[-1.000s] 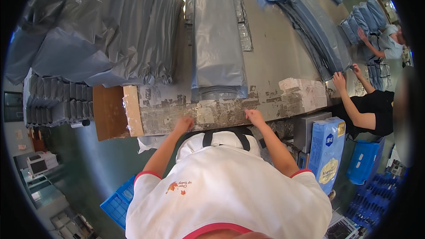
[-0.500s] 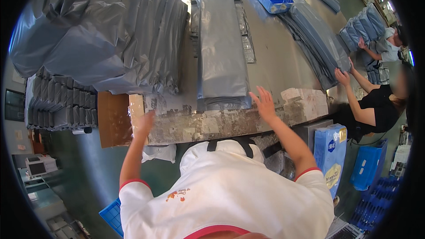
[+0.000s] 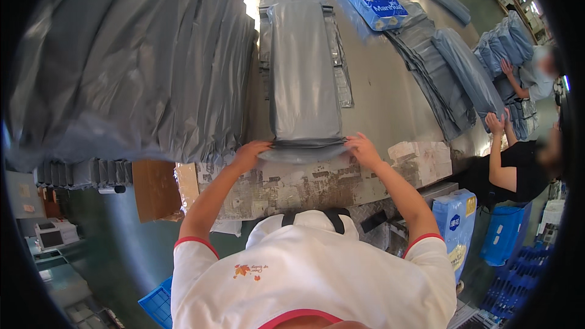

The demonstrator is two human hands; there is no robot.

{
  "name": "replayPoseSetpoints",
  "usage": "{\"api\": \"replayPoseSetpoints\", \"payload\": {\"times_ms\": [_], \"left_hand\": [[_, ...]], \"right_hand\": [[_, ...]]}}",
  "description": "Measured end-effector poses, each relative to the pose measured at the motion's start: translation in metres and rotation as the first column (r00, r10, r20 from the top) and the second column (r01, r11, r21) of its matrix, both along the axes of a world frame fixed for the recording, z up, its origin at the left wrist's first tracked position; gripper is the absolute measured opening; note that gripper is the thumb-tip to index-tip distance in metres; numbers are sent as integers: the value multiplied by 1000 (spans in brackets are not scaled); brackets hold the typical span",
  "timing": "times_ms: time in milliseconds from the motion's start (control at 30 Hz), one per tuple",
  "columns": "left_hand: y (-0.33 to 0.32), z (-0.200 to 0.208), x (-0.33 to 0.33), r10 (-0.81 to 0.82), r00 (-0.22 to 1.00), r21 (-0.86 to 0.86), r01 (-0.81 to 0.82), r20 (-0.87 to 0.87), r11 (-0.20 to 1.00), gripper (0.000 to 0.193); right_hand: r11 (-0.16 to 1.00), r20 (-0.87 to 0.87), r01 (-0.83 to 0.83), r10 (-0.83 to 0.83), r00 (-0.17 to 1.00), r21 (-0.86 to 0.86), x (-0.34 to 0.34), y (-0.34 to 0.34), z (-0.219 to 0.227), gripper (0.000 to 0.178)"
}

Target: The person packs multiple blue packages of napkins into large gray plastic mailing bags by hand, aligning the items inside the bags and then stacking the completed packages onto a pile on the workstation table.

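A long grey plastic bag (image 3: 304,73) lies lengthwise before me, bulging, on top of flat grey bags (image 3: 341,64) that stick out at its sides. Its near end forms a loose, semi-clear flap (image 3: 308,151) stretched between my hands. My left hand (image 3: 250,155) grips the left corner of that end, fingers closed on the film. At the right corner, my right hand (image 3: 364,150) pinches the film between thumb and fingers. What lies inside the bag is hidden.
A big pile of grey filled bags (image 3: 134,67) rises at the left. The metal table (image 3: 378,79) has a worn, taped near edge. A blue wrapped pack (image 3: 372,0) sits at the back. Co-workers handle grey bags at the right; a cardboard box (image 3: 155,192) stands at the left.
Both my hands have come in to the bag's near end and taken hold of its corners, lifting the film. At the right, a co-worker has moved a filled grey bag off the stack's top.
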State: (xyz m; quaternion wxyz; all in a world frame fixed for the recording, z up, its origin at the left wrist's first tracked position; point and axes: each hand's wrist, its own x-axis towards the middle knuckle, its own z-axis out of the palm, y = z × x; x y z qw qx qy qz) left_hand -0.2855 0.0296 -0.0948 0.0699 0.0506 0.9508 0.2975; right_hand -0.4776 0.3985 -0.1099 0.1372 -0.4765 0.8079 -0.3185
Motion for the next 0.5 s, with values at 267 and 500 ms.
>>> {"api": "replayPoseSetpoints", "payload": {"times_ms": [267, 500], "left_hand": [[-19, -97, -49, 454, 850, 623, -513, 269, 591, 30], [28, -95, -120, 312, 589, 667, -664, 745, -339, 51]], "right_hand": [[896, 537, 426, -298, 789, -128, -41, -67, -50, 31], [601, 897, 794, -292, 331, -97, -50, -110, -96, 40]]}}
